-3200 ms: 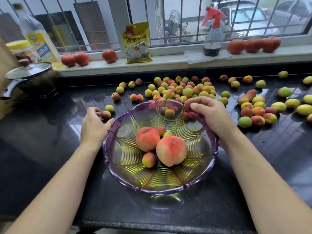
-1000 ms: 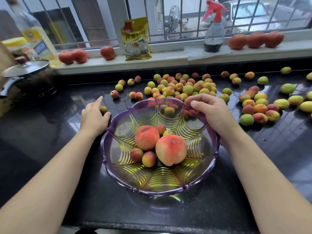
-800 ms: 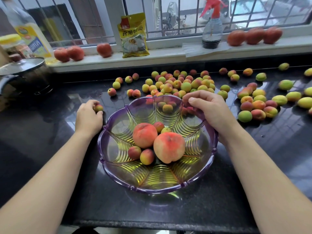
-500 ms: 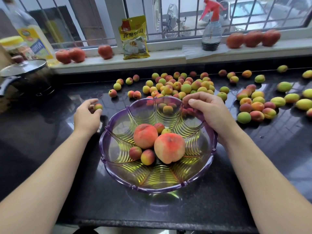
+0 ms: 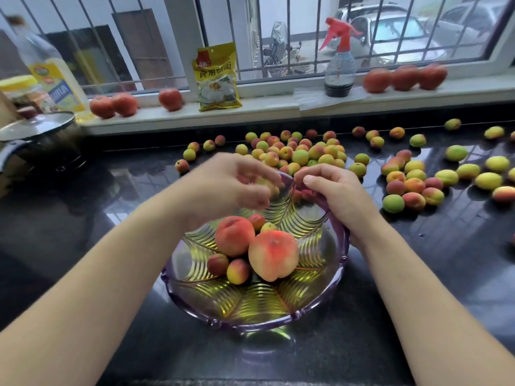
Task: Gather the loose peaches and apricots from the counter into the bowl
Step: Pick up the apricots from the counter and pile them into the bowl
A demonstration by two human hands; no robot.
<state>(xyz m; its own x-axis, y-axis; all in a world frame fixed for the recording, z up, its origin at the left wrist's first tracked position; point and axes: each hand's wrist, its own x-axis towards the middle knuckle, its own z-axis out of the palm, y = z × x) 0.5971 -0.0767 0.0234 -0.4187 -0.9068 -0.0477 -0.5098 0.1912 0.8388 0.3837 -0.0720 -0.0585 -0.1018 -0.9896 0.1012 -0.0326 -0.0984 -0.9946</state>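
Note:
A purple glass bowl [image 5: 250,325] stands on the black counter [image 5: 83,218]. It holds two large peaches [image 5: 273,259] and several small apricots [image 5: 238,271]. My left hand [image 5: 231,185], blurred, hovers over the bowl's far left rim with its fingers curled around a small apricot that barely shows. My right hand [image 5: 340,196] grips the bowl's far right rim. A dense pile of loose apricots [image 5: 301,156] lies just behind the bowl. More loose apricots [image 5: 412,188] spread over the counter to the right.
Red peaches sit on the window sill at left [image 5: 114,105] and right [image 5: 404,78], with a yellow packet [image 5: 217,76] and a spray bottle [image 5: 338,68] between them. A lidded pot [image 5: 39,135] and an oil bottle [image 5: 53,71] stand at the far left.
My left hand picked up the apricot lying left of the bowl and swung right, over the bowl's far rim. My right hand stayed on the rim.

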